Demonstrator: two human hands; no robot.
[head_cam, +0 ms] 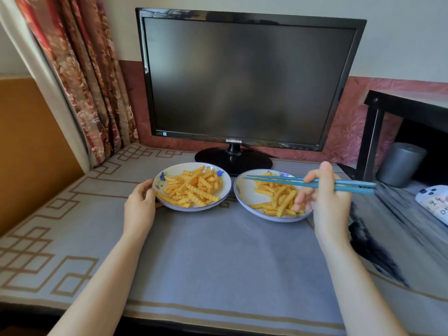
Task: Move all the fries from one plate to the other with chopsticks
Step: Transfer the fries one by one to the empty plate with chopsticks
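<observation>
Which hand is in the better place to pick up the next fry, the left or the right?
Right. The right hand holds the chopsticks, tips above the right plate with its fries. The left hand holds no tool and grips the rim of the left plate.

Smooth teal chopsticks (pixel 310 183) look like matt plastic. Beneath that grip, glossy glazed ceramic plates (pixel 244 197) carry ridged, crinkle-cut fries (pixel 191 187). A matt woven cloth (pixel 218 258) covers the surface; beyond, a glossy black plastic monitor (pixel 242 81).

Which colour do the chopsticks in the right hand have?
The chopsticks are teal blue, seen best in the head view.
</observation>
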